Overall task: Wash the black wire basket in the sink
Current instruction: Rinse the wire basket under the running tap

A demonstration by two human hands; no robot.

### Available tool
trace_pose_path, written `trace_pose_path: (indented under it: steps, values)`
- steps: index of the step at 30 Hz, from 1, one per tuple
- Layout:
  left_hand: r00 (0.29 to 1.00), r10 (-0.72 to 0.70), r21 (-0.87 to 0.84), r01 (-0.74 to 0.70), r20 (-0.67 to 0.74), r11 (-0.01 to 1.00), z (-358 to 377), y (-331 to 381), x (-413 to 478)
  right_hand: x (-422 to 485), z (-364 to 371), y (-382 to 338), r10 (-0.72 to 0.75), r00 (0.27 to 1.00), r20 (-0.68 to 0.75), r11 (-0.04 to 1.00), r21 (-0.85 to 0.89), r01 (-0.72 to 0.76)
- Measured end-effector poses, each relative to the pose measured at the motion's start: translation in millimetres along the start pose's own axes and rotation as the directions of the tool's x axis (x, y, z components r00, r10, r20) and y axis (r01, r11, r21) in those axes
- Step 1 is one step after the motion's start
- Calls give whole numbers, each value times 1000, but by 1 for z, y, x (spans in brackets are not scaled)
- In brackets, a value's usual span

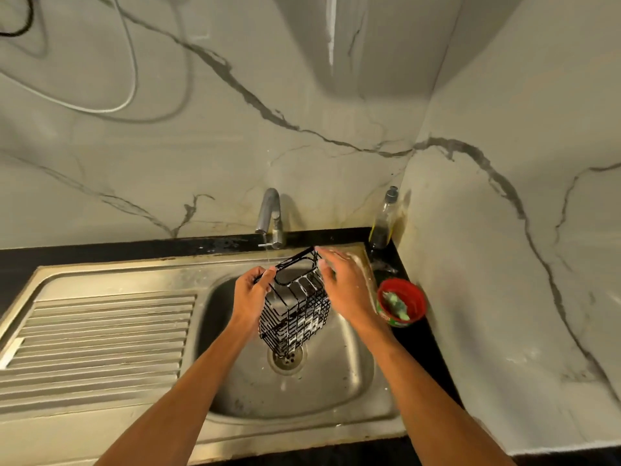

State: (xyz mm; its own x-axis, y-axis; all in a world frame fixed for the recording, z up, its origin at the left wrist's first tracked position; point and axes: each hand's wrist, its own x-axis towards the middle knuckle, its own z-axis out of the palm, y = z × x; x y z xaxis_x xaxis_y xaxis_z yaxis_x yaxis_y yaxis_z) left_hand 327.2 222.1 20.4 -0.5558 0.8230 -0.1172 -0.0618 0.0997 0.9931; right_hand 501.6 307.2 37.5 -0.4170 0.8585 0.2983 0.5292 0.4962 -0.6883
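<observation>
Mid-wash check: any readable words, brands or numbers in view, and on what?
Nothing can be read.
On the red tub: print on its green lower band, too blurred to read.
On the bottle in the corner: no label visible.
On the black wire basket: no text.

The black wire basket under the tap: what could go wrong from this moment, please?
1. Only the left hand grips the black wire basket, at its rim, and foam clings to the wires. It may slip and drop into the sink.
2. The right hand, open against the basket's side, works close to the red tub on the narrow counter. A wide stroke might knock it over.
</observation>
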Motion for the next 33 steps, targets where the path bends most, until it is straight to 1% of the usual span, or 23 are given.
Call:
trace_pose_path:
  steps: [2,3,4,5,7,10,11,13,15,18,19,21,22,24,25,26,27,28,29,30,31,32,33]
  values:
    - [1000,16,3,-16,-16,1000,-13,2,10,18,28,-25,-37,976,215,999,-25,43]
    - [1000,21,8,-20,-20,1000,-19,2,17,27,43,-34,-51,948,315,993,-83,82]
    - [999,19,14,-19,-26,1000,-24,2,25,36,59,-39,-65,926,372,981,-145,127]
    - [999,18,19,-17,-27,1000,-29,2,34,46,73,-40,-63,918,392,971,-189,148]
    - [1000,9,33,-8,-14,999,-37,0,49,60,90,-45,-37,936,350,971,-210,117]
    - [999,-1,18,1,40,1000,-50,1,71,74,100,-57,-124,937,327,956,-214,201]
    - [998,-2,16,1,57,1000,-53,1,77,78,98,-56,-129,937,324,950,-232,211]
    - [996,-9,19,8,87,1000,-62,1,91,91,94,-54,-60,952,299,941,-301,154]
    - [994,-9,16,7,111,1000,-68,-1,101,96,100,-60,-38,954,297,936,-324,138]
    - [990,-6,16,4,142,1000,-77,-5,111,94,109,-68,-38,924,381,966,-222,131]
    - [989,-16,9,15,148,1000,-80,-5,114,95,106,-65,-19,927,376,974,-202,102]
    - [987,-28,-18,32,161,999,-85,-6,115,99,96,-53,69,942,327,984,-175,-11]
    - [985,-26,-22,30,171,999,-85,-6,115,99,94,-49,86,944,319,984,-174,-31]
    - [984,-15,5,15,177,1000,-80,-7,115,93,101,-53,56,938,343,979,-201,15]
    - [984,-8,21,4,178,1000,-78,-7,115,90,106,-56,31,944,329,975,-220,44]
    - [984,18,65,-30,178,997,-76,-8,116,87,111,-58,11,956,292,968,-243,63]
    - [980,84,150,-111,179,982,-75,-7,118,87,113,-59,10,967,256,963,-262,59]
    - [962,180,296,-237,208,925,-73,-5,120,88,113,-57,17,972,234,964,-263,46]
    - [926,263,453,-364,273,814,-69,-4,121,90,111,-54,36,972,231,965,-263,27]
    - [885,317,568,-462,340,681,-63,-2,122,93,110,-52,43,970,238,964,-267,23]
    - [861,337,642,-508,380,575,-57,1,120,94,109,-53,54,967,247,959,-281,19]
    - [852,345,688,-522,394,503,-53,5,119,97,110,-52,59,967,250,954,-299,20]
    - [850,340,709,-525,403,471,-50,9,117,99,110,-54,67,964,256,949,-315,18]
